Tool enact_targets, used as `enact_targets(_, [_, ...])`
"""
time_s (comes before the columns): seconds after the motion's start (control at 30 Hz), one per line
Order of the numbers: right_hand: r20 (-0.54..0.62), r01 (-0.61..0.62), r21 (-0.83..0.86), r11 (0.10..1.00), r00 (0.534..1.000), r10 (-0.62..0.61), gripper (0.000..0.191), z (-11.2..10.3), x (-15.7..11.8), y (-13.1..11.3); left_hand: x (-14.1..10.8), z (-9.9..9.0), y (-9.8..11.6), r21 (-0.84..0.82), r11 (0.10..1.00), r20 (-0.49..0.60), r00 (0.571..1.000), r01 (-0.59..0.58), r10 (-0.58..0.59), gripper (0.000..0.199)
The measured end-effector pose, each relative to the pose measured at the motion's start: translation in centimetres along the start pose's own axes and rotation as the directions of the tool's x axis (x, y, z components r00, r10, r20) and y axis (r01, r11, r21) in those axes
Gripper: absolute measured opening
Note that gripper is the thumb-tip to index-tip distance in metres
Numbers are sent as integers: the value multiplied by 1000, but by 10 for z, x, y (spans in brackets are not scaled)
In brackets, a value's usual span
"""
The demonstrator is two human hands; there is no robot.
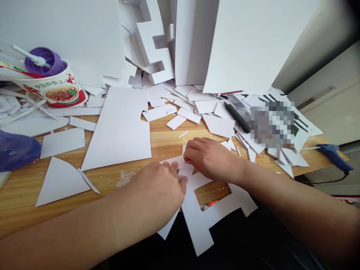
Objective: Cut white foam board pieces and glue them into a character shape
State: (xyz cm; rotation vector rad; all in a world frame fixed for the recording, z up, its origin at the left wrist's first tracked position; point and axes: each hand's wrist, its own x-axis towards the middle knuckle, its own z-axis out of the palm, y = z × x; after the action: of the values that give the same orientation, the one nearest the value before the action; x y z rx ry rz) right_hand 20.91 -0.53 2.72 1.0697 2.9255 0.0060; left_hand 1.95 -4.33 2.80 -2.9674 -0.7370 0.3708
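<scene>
Projecting over the near edge of the wooden table (165, 135) toward the dark area below: a white foam-board cutout (221, 209) with a rectangular window and stepped outline, upper part above the surface, apparently overhung to leave room for both wrists. Visible through the window: wood grain and a small orange item (212, 203), too little exposed to identify. At the upper end of the cutout, between the hands: a white foam-board strip (181, 162), seemingly kept there for alignment. Left hand (161, 191) in contact from the left, fingers curled, index fingertip on the strip, thumb beside the cutout's upper end, probably for steadying. Right hand (215, 159) from the right, fingers bent down over the strip's far end, fingertips partly hidden, probably for downward pressure. Cannot tell, for either hand, whether pinching or only pressing. Farther in, left of centre: a large notched foam-board panel (119, 129), laid flat, likely to keep within reach. Near the right edge: a blue glue gun (332, 153), handle outward, perhaps for easy pickup. Toward the far edge: scattered offcuts (187, 115), a printed noodle cup (63, 90) likely serving as a holder, and upright white boards (250, 45).
</scene>
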Motion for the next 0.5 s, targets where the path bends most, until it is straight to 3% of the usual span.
enact_targets(0.1, [-6, -183, 11, 983, 983, 183, 16, 3, -4, -12, -2, 3, 1, 13, 1000, -34, 999, 10, -9, 50])
enact_targets(0.17, [-8, -225, -10, 974, 974, 225, 19, 4, -5, -19, -2, 4, 1, 26, 999, -58, 998, 19, -17, 48])
enact_targets(0.5, [74, -194, -70, 978, 977, 199, 13, 6, -4, -27, 0, 15, 3, 40, 999, -80, 996, 34, -31, 42])
